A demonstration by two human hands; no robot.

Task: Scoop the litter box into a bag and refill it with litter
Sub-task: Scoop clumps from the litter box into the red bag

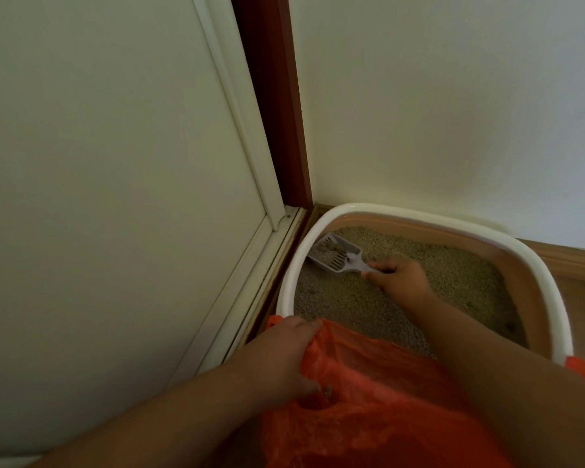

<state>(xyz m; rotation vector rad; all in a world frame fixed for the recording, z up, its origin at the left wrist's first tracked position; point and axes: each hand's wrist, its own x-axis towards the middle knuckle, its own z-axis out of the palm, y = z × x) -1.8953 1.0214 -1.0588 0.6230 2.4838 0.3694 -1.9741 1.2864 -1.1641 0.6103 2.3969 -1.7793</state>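
The litter box [286, 282] sits tucked into the corner, its white rolled rim wrapping a tan inner wall, with a white door panel [115, 163] and a reddish-brown door frame [277, 113] just off its far-left corner and the pale wall [453, 113] right behind it. Inside the box lies a bed of coarse, greyish-beige litter [436, 265], grainy and uneven. Up at the box's far-left corner, the right hand [397, 276] curls its fingers around the handle of a pale grey slotted litter scoop [338, 256], and the scoop's pan carries a few small brownish clumps along with loose grains. At the box's near rim, the left hand [284, 352] grips the edge of an orange plastic bag [368, 400], bunching the thin, crinkled film in its fingers. The bag drapes over the near rim of the box and spreads toward the person; its mouth gapes just beside the left hand. A strip of wooden floor [574, 265] shows beyond the box's right side.
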